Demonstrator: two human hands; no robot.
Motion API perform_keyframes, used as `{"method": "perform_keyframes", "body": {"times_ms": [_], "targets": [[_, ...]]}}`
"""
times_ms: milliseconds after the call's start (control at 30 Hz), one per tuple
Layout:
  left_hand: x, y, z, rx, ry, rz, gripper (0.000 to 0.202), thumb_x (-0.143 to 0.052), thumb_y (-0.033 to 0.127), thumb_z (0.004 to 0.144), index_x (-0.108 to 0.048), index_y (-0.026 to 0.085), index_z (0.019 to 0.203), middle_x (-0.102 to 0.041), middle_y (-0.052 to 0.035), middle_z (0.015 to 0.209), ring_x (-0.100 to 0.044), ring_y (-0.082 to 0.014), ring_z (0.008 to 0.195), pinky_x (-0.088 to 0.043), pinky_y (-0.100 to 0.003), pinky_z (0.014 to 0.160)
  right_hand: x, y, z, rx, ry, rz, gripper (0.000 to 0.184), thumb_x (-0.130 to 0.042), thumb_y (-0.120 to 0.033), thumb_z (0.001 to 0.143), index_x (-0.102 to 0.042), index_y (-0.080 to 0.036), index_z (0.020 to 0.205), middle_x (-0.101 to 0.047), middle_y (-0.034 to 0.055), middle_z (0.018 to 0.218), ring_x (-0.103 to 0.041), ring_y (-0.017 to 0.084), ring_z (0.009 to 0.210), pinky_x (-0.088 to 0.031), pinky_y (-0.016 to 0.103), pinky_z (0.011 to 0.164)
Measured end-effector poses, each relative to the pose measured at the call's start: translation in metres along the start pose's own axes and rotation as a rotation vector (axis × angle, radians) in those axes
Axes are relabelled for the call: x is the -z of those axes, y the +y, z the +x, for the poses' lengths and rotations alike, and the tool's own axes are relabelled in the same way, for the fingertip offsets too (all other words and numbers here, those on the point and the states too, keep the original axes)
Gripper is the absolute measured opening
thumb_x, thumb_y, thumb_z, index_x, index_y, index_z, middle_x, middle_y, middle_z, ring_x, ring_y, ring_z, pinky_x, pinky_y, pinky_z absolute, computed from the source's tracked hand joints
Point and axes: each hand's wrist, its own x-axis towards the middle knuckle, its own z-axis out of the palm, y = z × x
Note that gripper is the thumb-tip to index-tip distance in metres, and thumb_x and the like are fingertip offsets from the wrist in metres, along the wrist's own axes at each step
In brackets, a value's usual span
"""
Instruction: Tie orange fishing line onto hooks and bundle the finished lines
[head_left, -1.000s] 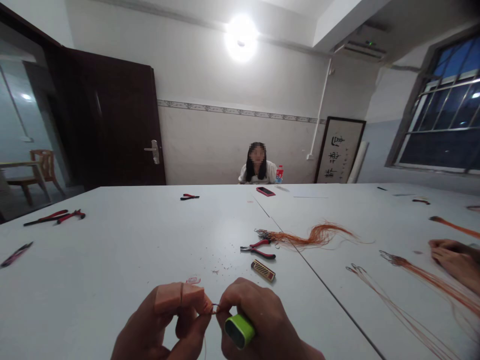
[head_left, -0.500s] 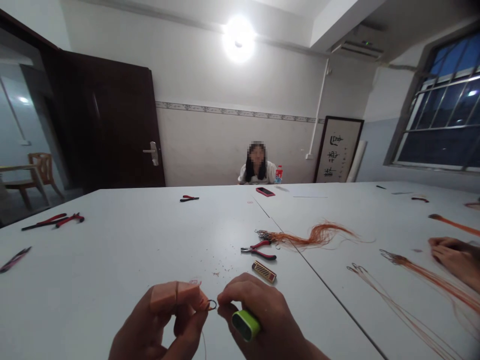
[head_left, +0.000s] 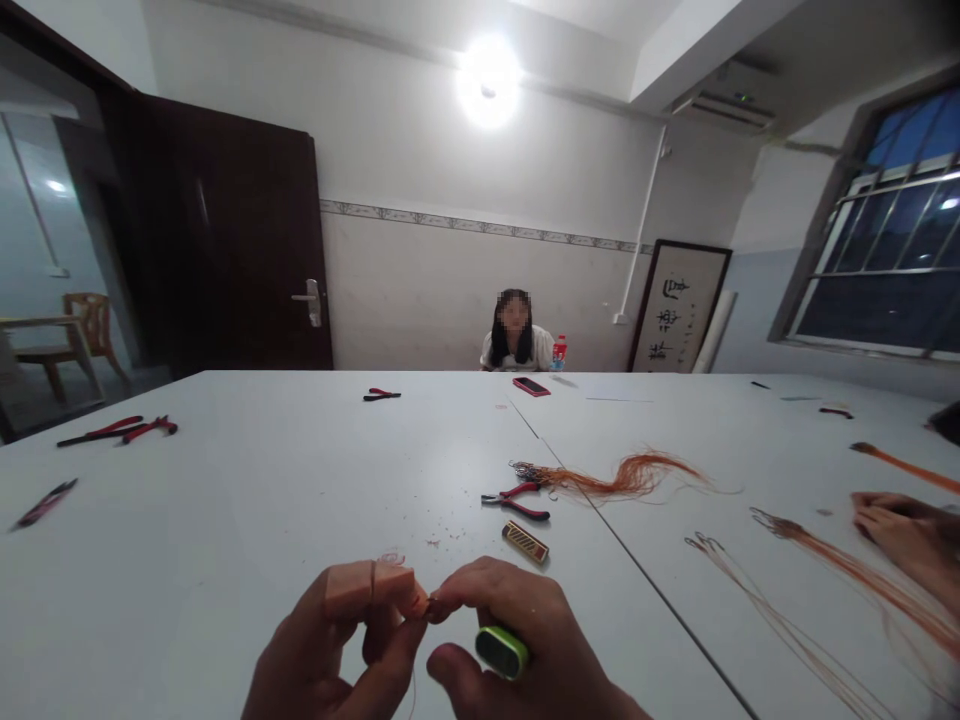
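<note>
My left hand (head_left: 341, 630), with peach tape (head_left: 371, 583) wrapped on its index finger, pinches a small fish hook (head_left: 431, 604), mostly hidden between the fingertips. A thin line (head_left: 413, 685) hangs down below this pinch. My right hand (head_left: 517, 615) keeps a green oval-ended object (head_left: 502, 653) tucked in its palm; its kind is not clear. The right index fingertip touches the hook, while the right thumb stands apart from it. Just beyond my hands lie a patterned lighter (head_left: 526, 542) and red-handled pliers (head_left: 517, 500).
Orange lines with hooks (head_left: 637, 475) lie past the pliers; more hooked bundles (head_left: 817, 545) lie at right near another person's hands (head_left: 900, 525). More pliers (head_left: 120, 430) rest at left. A person (head_left: 516, 335) sits across the white table (head_left: 247, 480), behind a phone (head_left: 531, 386).
My right index fingertip has come onto the hook, whose curve showed clearly before, and the right thumb has dropped away. Both hands appear slightly further right in the view.
</note>
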Motion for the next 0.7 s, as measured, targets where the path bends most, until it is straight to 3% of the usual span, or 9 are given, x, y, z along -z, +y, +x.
{"method": "perform_keyframes", "body": {"times_ms": [233, 467, 700], "targets": [[0.008, 0.014, 0.006, 0.007, 0.041, -0.101, 0.028, -0.054, 0.003, 0.075, -0.056, 0.025, 0.091, -0.061, 0.0037, 0.077, -0.061, -0.0089, 0.062, -0.056, -0.015, 0.055, -0.013, -0.015, 0.003, -0.051, 0.067, -0.052, 0.012, -0.06, -0.008, 0.074, -0.065, -0.017, 0.079, -0.069, 0.0035, 0.07, -0.063, 0.012, 0.062, -0.051, 0.022, 0.06], [0.019, 0.029, 0.018, 0.157, 0.073, -0.201, 0.026, -0.06, 0.006, 0.07, -0.057, 0.028, 0.083, -0.062, 0.0067, 0.07, -0.061, -0.0084, 0.056, -0.055, -0.014, 0.051, -0.027, -0.022, 0.007, 0.012, 0.104, -0.016, 0.012, -0.054, -0.005, 0.074, -0.06, -0.014, 0.077, -0.062, 0.0027, 0.067, -0.056, 0.01, 0.058, -0.047, 0.021, 0.056], [0.008, 0.036, 0.01, 0.365, 0.177, -0.227, 0.02, -0.062, 0.013, 0.066, -0.059, 0.029, 0.077, -0.062, 0.0076, 0.068, -0.063, -0.0093, 0.061, -0.052, -0.013, 0.051, -0.027, -0.014, 0.004, 0.086, 0.138, -0.043, 0.014, -0.055, -0.004, 0.072, -0.055, -0.018, 0.071, -0.06, -0.0003, 0.06, -0.053, 0.008, 0.049, -0.044, 0.016, 0.045]]}}
